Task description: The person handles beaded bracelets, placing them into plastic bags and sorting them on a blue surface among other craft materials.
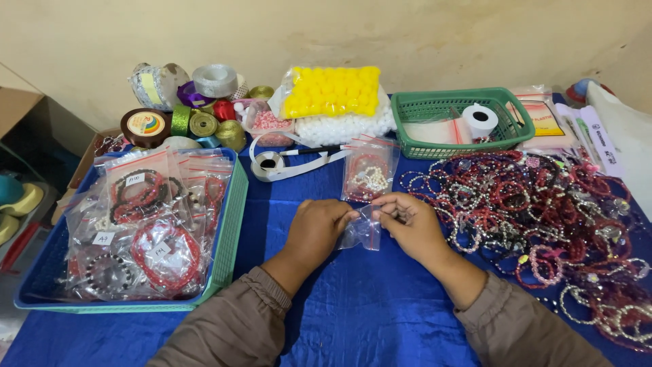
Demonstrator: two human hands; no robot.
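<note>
My left hand (318, 228) and my right hand (409, 224) meet over the blue cloth (353, 306), both pinching a small clear plastic zip bag (362, 230) that hangs between their fingertips. Just beyond the hands lies another clear bag with red and white beads (367, 173). A big heap of red, white and silver bead bracelets (543, 217) spreads to the right of my right hand. I cannot tell whether anything is inside the held bag.
A blue tray (227, 231) at left holds several bagged bracelets. Ribbon spools (197, 112), a yellow ball pack (331, 92), a white ribbon strip (285, 163) and a green basket (407, 132) with a tape roll line the back near the wall.
</note>
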